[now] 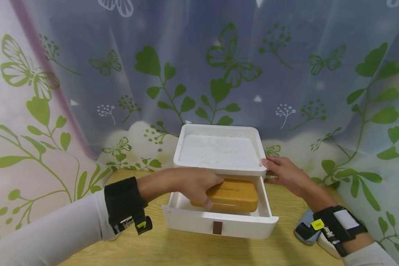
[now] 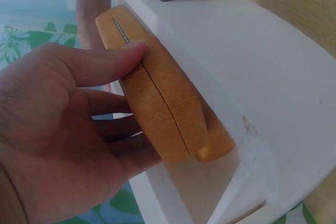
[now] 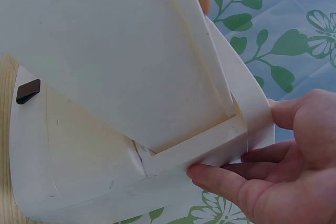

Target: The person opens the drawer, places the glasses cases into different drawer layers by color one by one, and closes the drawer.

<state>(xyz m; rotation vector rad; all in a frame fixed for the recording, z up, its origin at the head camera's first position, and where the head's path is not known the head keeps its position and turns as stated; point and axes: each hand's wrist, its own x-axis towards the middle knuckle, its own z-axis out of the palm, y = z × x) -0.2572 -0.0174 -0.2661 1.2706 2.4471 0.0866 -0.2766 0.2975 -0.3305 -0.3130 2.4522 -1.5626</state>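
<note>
On the head view my left grip (image 1: 194,184) is closed around an orange glasses case (image 1: 239,193); on the left wrist view, the thumb presses over its seam while the fingers reach round the far side. The case is inside the pulled-out drawer (image 1: 189,223) of a white drawer unit (image 1: 219,149); I can't tell whether it touches the drawer's bottom. My right grip (image 1: 286,174) holds the unit at its right side, thumb at the tray-like top's rim and fingers against the wall below. I see a brown pull tab (image 1: 217,227) on the drawer's front. The unit stands on a wood-grain surface (image 1: 146,251), before a leaf-and-butterfly curtain (image 1: 193,44). A blue-grey item (image 1: 306,239) lies near my right wrist, partly covered.
</note>
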